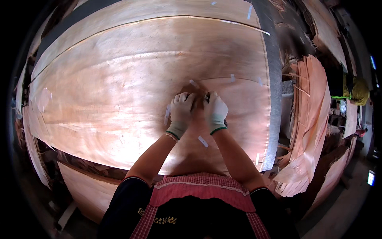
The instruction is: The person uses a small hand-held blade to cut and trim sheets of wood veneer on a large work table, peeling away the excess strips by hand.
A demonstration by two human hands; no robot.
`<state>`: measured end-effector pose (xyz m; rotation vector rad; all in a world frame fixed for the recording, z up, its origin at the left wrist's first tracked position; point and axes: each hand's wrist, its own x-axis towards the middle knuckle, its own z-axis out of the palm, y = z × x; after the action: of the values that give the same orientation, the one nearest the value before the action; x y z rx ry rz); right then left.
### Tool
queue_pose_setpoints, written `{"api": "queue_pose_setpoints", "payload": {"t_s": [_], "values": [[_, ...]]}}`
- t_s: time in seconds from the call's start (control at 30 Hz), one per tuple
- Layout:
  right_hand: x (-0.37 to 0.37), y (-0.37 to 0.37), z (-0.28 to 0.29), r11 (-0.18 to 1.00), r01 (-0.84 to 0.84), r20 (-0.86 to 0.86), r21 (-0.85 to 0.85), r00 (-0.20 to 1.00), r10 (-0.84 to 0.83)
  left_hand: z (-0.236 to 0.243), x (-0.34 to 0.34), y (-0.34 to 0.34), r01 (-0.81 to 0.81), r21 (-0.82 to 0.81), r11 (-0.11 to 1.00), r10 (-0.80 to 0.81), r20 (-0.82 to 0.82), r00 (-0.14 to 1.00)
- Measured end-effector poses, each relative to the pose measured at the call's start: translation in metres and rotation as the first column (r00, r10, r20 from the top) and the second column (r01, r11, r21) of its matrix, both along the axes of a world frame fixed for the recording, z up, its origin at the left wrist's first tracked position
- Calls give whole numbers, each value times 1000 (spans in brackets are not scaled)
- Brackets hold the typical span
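Observation:
A large wood veneer sheet [99,79] spreads out before me, and both my hands work close together near its right middle part. My left hand [182,111], in a white glove with a green cuff, has its fingers curled down against the veneer; whatever may be under them is hidden. My right hand [215,108], gloved alike, is closed round a small dark tool whose ends just show; its kind I cannot make out. Short tape strips [203,141] stick to the sheet around my hands. A curved seam [242,79] runs to the right beyond my right hand.
A long thin strip [159,18] crosses the sheet's far part. The table's dark edge [272,119] shows along the right. Beyond it stand reddish veneer sheets [312,111] in a rough stack. Another veneer piece [85,187] lies lower left. A person [356,89] is at far right.

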<state>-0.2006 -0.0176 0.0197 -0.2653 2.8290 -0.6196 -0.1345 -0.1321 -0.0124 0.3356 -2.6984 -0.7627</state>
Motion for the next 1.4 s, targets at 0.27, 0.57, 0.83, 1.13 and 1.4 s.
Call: {"api": "queue_pose_setpoints", "payload": {"t_s": [0.27,0.57,0.83,1.13,1.4], "values": [[1,0,-11,998,31,-11,48,999,-30,-9,1,0,-21,-12,1000,21,8,1000],[15,-9,-16,994,111,-172,23,979,-106,-10,1,-1,-26,20,999,25,6,1000],[-3,-2,-17,991,111,-21,-79,993,-113,-4,2,-1,-29,-12,1000,29,-35,999],[-24,12,-21,932,94,237,-349,972,-10,-3,-7,-12,150,-108,983,-140,91,986],[-34,16,-9,990,-136,58,-21,989,137,-6,-5,-13,134,-152,979,-134,14,991]]}}
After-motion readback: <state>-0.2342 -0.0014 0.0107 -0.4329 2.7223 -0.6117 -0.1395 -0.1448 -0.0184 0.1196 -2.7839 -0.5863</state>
